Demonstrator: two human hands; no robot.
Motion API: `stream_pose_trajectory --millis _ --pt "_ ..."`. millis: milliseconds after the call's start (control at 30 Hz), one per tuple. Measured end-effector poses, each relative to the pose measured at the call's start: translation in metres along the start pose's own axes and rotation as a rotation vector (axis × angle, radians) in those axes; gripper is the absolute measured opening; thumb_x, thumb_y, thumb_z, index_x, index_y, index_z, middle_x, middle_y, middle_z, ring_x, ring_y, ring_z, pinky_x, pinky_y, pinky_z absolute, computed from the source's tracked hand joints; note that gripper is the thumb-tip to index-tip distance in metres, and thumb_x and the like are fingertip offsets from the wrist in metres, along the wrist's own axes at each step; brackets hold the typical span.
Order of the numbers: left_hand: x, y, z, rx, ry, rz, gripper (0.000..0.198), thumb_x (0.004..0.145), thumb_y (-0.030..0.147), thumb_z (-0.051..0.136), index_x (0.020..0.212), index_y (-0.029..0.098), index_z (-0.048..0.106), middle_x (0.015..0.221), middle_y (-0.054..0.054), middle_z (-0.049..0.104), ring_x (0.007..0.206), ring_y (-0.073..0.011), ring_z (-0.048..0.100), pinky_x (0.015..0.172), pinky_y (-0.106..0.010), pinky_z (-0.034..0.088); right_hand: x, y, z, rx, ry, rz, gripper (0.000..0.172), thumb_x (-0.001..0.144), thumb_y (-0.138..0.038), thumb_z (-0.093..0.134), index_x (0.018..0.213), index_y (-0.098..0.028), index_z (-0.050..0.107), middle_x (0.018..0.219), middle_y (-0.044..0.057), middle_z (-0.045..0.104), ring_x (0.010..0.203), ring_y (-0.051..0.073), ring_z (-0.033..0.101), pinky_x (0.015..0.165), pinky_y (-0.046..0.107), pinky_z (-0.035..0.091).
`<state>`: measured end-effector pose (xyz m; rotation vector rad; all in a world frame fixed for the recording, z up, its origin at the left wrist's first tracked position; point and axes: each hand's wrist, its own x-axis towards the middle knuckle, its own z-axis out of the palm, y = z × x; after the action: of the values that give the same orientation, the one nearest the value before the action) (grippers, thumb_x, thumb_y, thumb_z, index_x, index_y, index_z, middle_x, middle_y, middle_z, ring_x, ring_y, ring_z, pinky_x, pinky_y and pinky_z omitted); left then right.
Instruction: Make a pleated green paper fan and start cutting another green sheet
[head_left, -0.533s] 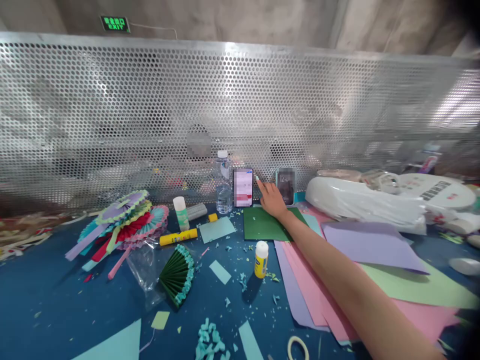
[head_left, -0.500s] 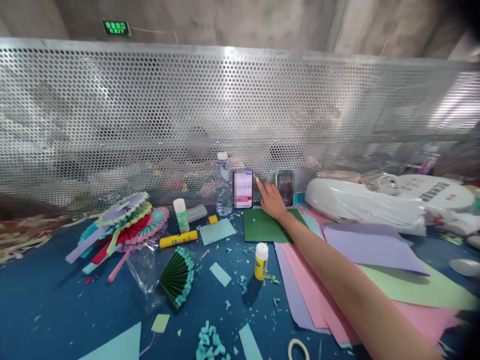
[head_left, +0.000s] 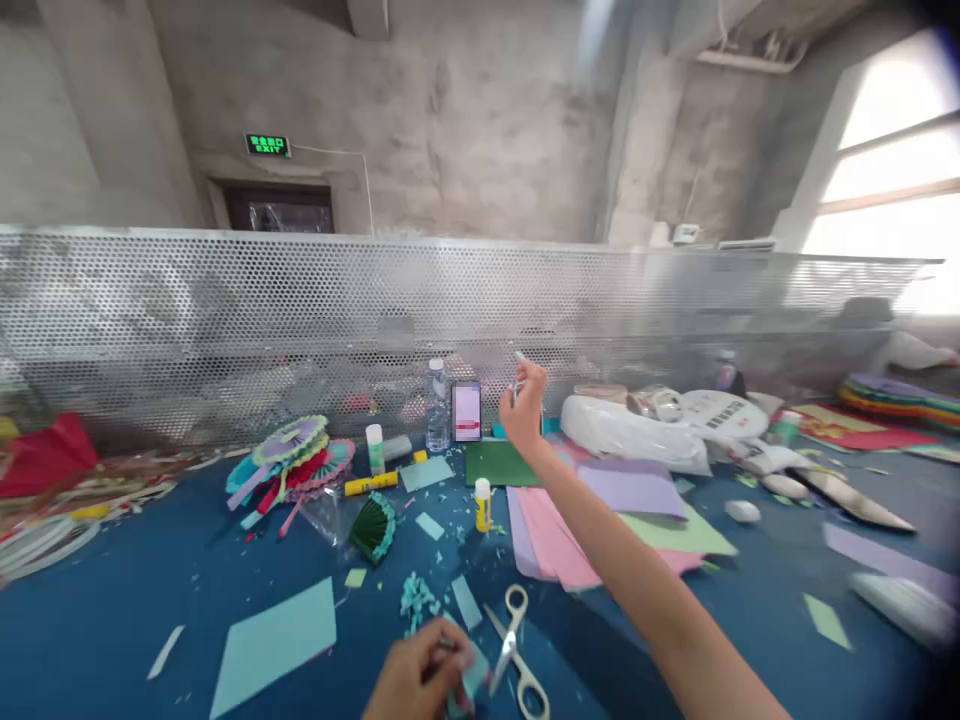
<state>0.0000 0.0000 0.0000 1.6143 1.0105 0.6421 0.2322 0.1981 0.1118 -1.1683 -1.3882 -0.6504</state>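
My right hand [head_left: 526,405] is raised at the back of the table, index finger up and the other fingers loosely bent, apart from the thumb. It covers most of the spot where a second phone stood; I see nothing clearly held in it. At the bottom edge, my left hand [head_left: 421,672] is closed, slightly blurred, with light blue paper [head_left: 474,668] at its fingertips. White-handled scissors [head_left: 511,645] lie partly open just right of it. A lit phone [head_left: 466,411] stands upright left of my right hand. Dark green paper [head_left: 495,465] lies below that hand.
A water bottle [head_left: 436,408] stands beside the phone. A glue stick [head_left: 482,506] stands mid-table near a folded green paper fan [head_left: 373,527]. Colourful paper rosettes [head_left: 292,455] lie left. Purple paper [head_left: 634,487] tops sheets at right, before a white plastic bag [head_left: 634,432]. A perforated metal screen [head_left: 300,310] closes the back.
The view has tilted up and shows more of the table's right side. My left hand and the full scissors have come into view. My right hand's fingers are more bent and now cover the second phone's place.
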Motion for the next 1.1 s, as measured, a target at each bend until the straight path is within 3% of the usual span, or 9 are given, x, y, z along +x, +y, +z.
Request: stream_pose_trajectory --millis 67,167,300,367,500,633,833,1100 --pt "0.005 -0.001 -0.002 -0.073 0.099 0.004 0.050 0.072 0.062 0.057 0.085 0.015 0.062 0.061 -0.003 0.066 0.057 -0.0155 0.058 0.054 -0.024 0.041 -0.028 -0.019 -0.025 0.021 -0.074 -0.029 0.063 0.076 -0.009 0.034 0.137 -0.015 0.023 0.110 0.015 0.044 0.096 0.023 0.045 0.083 0.040 0.042" --pt "0.010 0.007 -0.004 -0.192 0.258 0.006 0.050 0.070 0.057 0.063 0.091 0.012 0.064 0.077 -0.008 0.070 0.068 -0.0175 0.061 0.060 -0.025 0.042 -0.083 -0.044 -0.063 0.052 -0.185 0.000 0.058 0.074 -0.007 0.034 0.131 -0.016 0.030 0.111 0.015 0.045 0.097 0.023 0.046 0.082 0.038 0.043" --pt "0.020 0.020 0.002 -0.511 0.320 -0.034 0.047 0.069 0.047 0.069 0.098 0.010 0.062 0.100 -0.014 0.069 0.080 -0.0171 0.063 0.066 -0.025 0.044 -0.142 -0.066 -0.107 0.032 -0.354 -0.012 0.045 0.076 -0.007 0.036 0.120 -0.014 0.041 0.114 0.015 0.045 0.107 0.023 0.043 0.088 0.037 0.042" --pt "0.024 0.021 0.007 -0.527 0.386 -0.016 0.043 0.071 0.043 0.069 0.096 0.010 0.062 0.100 -0.016 0.069 0.080 -0.0173 0.064 0.067 -0.025 0.045 -0.157 -0.068 -0.121 0.023 -0.442 -0.058 0.041 0.076 -0.006 0.038 0.116 -0.014 0.046 0.112 0.014 0.046 0.110 0.022 0.042 0.092 0.036 0.041" --pt "0.026 0.011 0.016 -0.481 0.470 0.023 0.037 0.070 0.040 0.070 0.091 0.010 0.064 0.091 -0.014 0.071 0.078 -0.0177 0.066 0.068 -0.026 0.047 -0.169 -0.066 -0.134 0.184 -0.599 -0.129 0.034 0.077 -0.010 0.046 0.110 -0.016 0.052 0.109 0.011 0.049 0.107 0.021 0.044 0.095 0.035 0.040" --pt "0.019 0.000 0.017 -0.406 0.557 0.068 0.034 0.069 0.039 0.070 0.089 0.012 0.066 0.080 -0.008 0.071 0.074 -0.0179 0.066 0.065 -0.026 0.048 -0.173 -0.070 -0.133 0.333 -0.606 -0.129 0.028 0.080 -0.021 0.054 0.108 -0.018 0.053 0.106 0.010 0.050 0.105 0.023 0.045 0.094 0.038 0.041" --pt "0.013 0.000 0.018 -0.328 0.502 0.104 0.031 0.068 0.039 0.070 0.084 0.012 0.069 0.076 -0.006 0.070 0.072 -0.0190 0.067 0.064 -0.027 0.048 -0.177 -0.078 -0.133 0.342 -0.632 -0.196 0.020 0.087 -0.029 0.051 0.104 -0.020 0.056 0.102 0.009 0.052 0.101 0.024 0.045 0.091 0.040 0.042" --pt "0.012 0.007 0.015 -0.287 0.424 0.103 0.037 0.068 0.045 0.068 0.084 0.012 0.068 0.073 -0.006 0.069 0.075 -0.0204 0.067 0.064 -0.027 0.046 -0.171 -0.077 -0.140 0.335 -0.619 -0.175 0.019 0.088 -0.035 0.052 0.099 -0.021 0.059 0.098 0.008 0.052 0.098 0.023 0.047 0.087 0.037 0.042"
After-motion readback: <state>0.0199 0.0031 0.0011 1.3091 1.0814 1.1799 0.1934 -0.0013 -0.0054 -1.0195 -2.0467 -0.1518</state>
